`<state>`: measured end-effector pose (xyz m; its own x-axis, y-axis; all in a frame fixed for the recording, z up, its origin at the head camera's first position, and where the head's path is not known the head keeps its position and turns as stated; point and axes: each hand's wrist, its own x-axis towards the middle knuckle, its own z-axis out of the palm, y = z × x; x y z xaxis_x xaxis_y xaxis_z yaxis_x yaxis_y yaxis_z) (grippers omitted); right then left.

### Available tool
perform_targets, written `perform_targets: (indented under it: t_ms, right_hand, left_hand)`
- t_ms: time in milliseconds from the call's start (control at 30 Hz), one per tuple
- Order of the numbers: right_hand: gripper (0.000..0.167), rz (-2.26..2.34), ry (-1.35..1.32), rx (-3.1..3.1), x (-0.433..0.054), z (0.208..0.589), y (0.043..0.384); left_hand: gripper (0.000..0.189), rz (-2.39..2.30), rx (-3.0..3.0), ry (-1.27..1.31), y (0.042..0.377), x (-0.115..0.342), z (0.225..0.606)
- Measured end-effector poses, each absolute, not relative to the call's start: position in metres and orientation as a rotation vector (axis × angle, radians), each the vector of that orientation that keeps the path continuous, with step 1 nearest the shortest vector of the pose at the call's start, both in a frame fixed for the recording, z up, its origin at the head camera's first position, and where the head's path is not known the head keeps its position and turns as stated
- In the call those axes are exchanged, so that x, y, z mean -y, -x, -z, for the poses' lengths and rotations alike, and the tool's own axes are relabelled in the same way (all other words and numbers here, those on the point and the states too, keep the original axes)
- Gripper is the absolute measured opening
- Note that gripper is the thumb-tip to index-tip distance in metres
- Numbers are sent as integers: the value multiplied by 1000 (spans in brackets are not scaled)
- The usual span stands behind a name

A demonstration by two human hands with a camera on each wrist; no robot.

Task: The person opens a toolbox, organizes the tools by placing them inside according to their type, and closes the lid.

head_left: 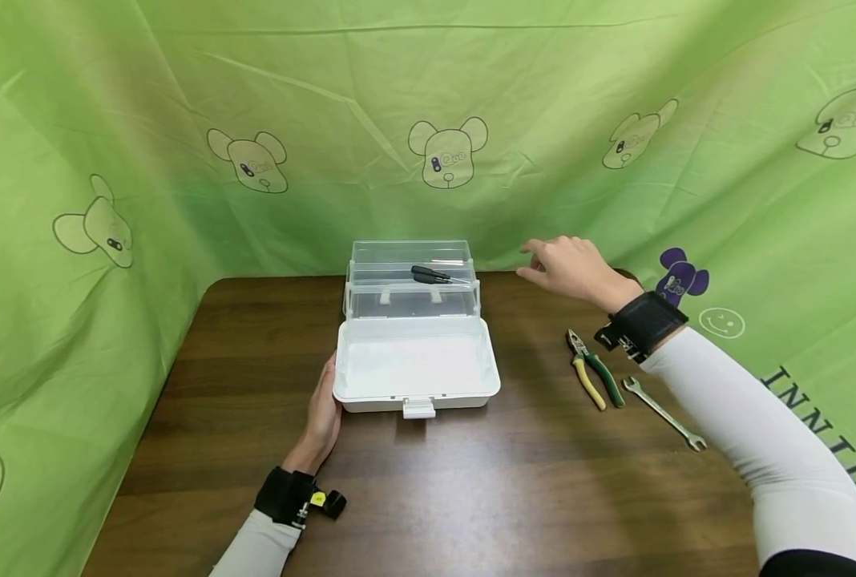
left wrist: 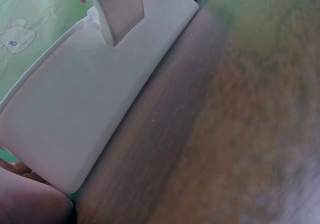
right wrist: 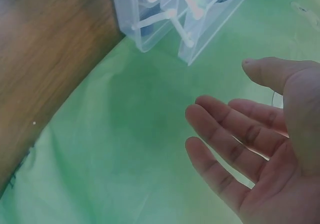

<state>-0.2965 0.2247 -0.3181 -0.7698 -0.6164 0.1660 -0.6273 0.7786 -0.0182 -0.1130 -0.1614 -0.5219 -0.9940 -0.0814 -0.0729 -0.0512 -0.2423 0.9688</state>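
A white toolbox (head_left: 417, 365) stands unfolded on the table, its clear trays (head_left: 412, 300) raised at the back. Two screwdrivers with black handles (head_left: 430, 275) lie in an upper tray. My left hand (head_left: 322, 413) rests against the box's left side, with straight fingers partly hidden by it; the left wrist view shows the box's front wall and latch (left wrist: 120, 14). To the right of the trays, my right hand (head_left: 568, 266) hovers in the air, holding nothing. In the right wrist view its fingers (right wrist: 225, 146) are loosely bent and apart.
Pliers (head_left: 592, 370) with one yellow and one green handle lie right of the box. A double-ended wrench (head_left: 662, 413) is beside them, under the right forearm. Green printed cloth (head_left: 312, 104) hangs behind the brown table (head_left: 471, 497).
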Motion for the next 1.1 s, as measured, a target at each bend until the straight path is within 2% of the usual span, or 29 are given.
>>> perform_targets:
  t_ms: [933,1100]
  right_hand:
    - [45,-96,-705,2942,-307,351,251]
    - [52,-122,-622,3020,-318,361,243]
  left_hand:
    - [63,2451,1922,-178,113,162,523]
    - [62,2451,1907,-173,114,161,523]
